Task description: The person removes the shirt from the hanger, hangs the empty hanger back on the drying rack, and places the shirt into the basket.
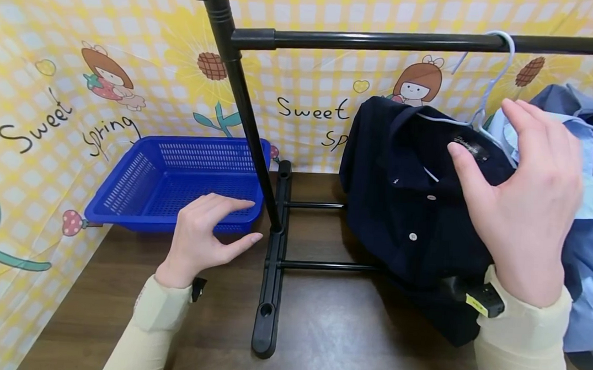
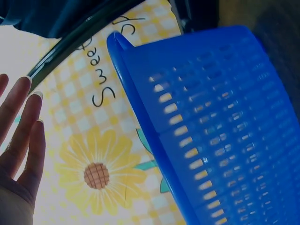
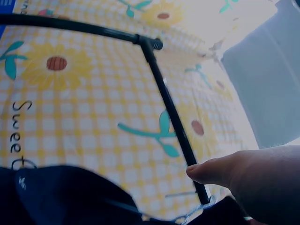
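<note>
A navy button-up shirt (image 1: 375, 199) hangs on a pale wire hanger (image 1: 491, 86), hooked over the black rail (image 1: 382, 41). My right hand (image 1: 534, 201) is raised in front of its collar, thumb and fingers spread apart with nothing between them. In the right wrist view, the thumb (image 3: 220, 171) overlaps the rail, and dark cloth (image 3: 84, 197) fills the bottom. My left hand (image 1: 200, 236) hovers before the near right corner of a blue plastic basket (image 1: 141, 220), fingers relaxed and holding nothing. The left wrist view shows its fingers (image 2: 33, 154) apart from the basket wall (image 2: 140, 75).
Left of the shirt stands the rack's black upright (image 1: 251, 128), on a long foot (image 1: 265, 332) that lies across the brown tabletop (image 1: 330, 330). Light blue and grey garments (image 1: 591, 258) hang at the right. A yellow checked cloth (image 1: 308, 147) covers the wall behind.
</note>
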Action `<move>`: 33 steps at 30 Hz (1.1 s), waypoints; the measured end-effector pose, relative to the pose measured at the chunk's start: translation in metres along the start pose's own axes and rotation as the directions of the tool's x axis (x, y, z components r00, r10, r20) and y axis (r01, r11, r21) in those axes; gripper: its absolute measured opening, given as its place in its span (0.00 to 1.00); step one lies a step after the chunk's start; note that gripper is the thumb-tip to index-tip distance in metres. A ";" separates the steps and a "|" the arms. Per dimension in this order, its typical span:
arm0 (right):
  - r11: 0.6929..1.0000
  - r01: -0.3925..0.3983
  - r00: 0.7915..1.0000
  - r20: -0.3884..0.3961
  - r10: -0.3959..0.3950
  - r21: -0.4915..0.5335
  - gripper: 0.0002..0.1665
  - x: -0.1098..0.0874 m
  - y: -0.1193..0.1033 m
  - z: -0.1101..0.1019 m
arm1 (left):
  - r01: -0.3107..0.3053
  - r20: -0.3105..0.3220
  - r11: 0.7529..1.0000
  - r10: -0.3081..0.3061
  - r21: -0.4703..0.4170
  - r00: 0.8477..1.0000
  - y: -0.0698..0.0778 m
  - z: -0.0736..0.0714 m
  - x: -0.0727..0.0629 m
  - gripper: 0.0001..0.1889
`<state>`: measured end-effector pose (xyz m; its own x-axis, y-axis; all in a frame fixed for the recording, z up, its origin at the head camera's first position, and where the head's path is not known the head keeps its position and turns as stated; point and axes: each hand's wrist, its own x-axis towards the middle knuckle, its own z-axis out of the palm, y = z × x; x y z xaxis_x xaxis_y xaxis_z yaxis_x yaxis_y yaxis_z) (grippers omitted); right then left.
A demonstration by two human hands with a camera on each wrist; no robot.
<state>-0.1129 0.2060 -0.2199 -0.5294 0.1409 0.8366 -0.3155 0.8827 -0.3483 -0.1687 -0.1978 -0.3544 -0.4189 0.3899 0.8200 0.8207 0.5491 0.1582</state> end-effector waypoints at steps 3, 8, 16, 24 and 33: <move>0.998 -0.053 0.998 0.021 0.054 -0.026 0.38 0.001 0.009 0.004 | -0.013 0.017 1.000 0.013 -0.015 1.000 0.002 0.004 -0.001 0.27; 0.992 -0.114 0.993 0.024 0.116 -0.061 0.30 0.002 0.021 0.011 | -0.030 0.053 0.999 0.032 -0.042 0.998 0.006 0.012 -0.002 0.28; 0.990 -0.138 0.989 -0.049 0.137 -0.025 0.18 0.007 0.028 0.024 | -0.027 0.090 0.996 0.034 -0.086 0.995 0.013 0.023 0.001 0.32; 0.996 -0.081 0.992 -0.094 0.084 0.032 0.18 0.010 0.031 0.028 | -0.023 0.084 0.995 0.031 -0.095 0.996 0.016 0.028 0.005 0.34; 0.996 0.073 0.985 -0.158 -0.063 0.057 0.21 0.022 0.035 0.026 | -0.025 0.047 0.995 0.030 -0.100 0.998 0.021 0.030 0.013 0.34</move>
<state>-0.1564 0.2282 -0.2251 -0.3769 0.1538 0.9134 -0.3976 0.8638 -0.3095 -0.1686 -0.1593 -0.3572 -0.4119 0.4409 0.7974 0.8658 0.4622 0.1917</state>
